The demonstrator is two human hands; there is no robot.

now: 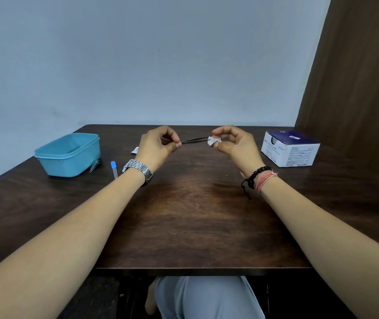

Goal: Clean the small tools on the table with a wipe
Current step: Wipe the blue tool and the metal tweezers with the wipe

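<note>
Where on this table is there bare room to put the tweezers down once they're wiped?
The widest bare stretch of table lies between the forearms, below the tweezers. Left is crowded: blue tub, nail clipper, blue-capped tube, torn packet. The box fills the far right.

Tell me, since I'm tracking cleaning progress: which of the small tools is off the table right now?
The tweezers, held in the air between the left hand and the right hand, which pinches the wipe on their tip. The nail clipper and blue-capped tube lie on the table.
</note>
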